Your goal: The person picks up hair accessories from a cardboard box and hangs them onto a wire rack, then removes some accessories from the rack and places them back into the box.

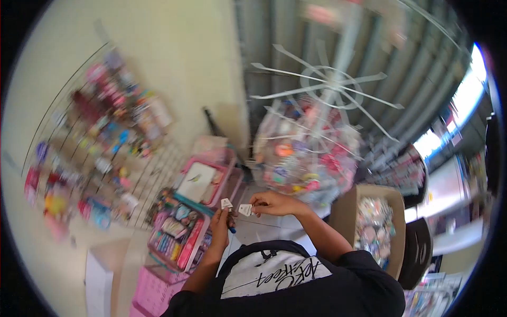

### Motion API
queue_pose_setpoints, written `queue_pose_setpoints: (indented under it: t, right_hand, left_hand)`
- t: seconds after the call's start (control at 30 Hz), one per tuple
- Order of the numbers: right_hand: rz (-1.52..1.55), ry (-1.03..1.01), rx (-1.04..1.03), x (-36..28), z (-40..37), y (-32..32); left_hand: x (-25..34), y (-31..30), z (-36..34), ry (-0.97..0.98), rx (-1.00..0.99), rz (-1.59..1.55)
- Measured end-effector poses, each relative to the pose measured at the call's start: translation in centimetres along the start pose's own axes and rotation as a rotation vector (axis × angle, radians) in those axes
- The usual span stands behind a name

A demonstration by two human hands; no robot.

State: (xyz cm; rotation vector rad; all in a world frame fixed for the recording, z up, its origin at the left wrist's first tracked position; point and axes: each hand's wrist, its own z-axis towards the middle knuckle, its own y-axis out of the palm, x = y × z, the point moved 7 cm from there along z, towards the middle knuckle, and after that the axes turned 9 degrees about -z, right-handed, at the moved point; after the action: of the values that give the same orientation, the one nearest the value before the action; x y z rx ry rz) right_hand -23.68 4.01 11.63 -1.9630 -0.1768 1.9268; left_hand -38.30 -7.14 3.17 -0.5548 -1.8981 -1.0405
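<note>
My left hand (219, 226) pinches a small white card (226, 203) that sticks up from its fingertips. A small blue item (232, 230) shows at the lower side of the same hand. My right hand (275, 203) holds another small white card (245, 210) between thumb and fingers, just right of the first one. Both cards bear faint dark marks, too small to read. Below and left of my hands lies an open pink case (196, 232) packed with colourful small goods.
A pink-rimmed bin (228, 177) stands beyond the case. A white rotating rack (334, 84) rises ahead, with a large clear bag of goods (303, 164) beneath. At right is a cardboard box (398, 232) of packets. A wire grid (153, 179) with hanging goods covers the left wall.
</note>
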Motion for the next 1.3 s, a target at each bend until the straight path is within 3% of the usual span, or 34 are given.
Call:
queue_pose_setpoints:
  t: [0.07,0.13,0.2,0.5,1.2,1.27,1.3]
  right_hand:
    - [0.057,0.097,0.014,-0.8,5.0,0.4]
    - [0.073,0.043,-0.020,-0.3,10.4,1.7]
    - [0.129,-0.107,0.182,-2.7,15.9,0.3]
    - [0.432,-0.269,0.473,-12.5,32.9,-4.7]
    - [0.465,-0.300,0.320,-8.5,40.8,-1.6]
    - [0.172,-0.326,0.509,-9.5,40.3,-2.7]
    - [0.175,-0.325,0.511,-9.7,39.7,-2.7]
  left_hand:
    - [1.6,-3.6,-1.0,0.105,0.064,-0.047]
    - [2.6,-6.6,-2.6,0.116,0.164,-0.141]
    - [3.2,-9.7,-4.6,0.141,0.260,-0.184]
    - [5.3,-17.2,-9.4,0.232,0.515,-0.175]
    - [4.7,-16.8,-6.0,0.230,0.617,-0.235]
    - [4.8,-16.7,-5.8,0.228,0.615,-0.243]
    - [5.2,-16.6,-5.8,0.233,0.586,-0.210]
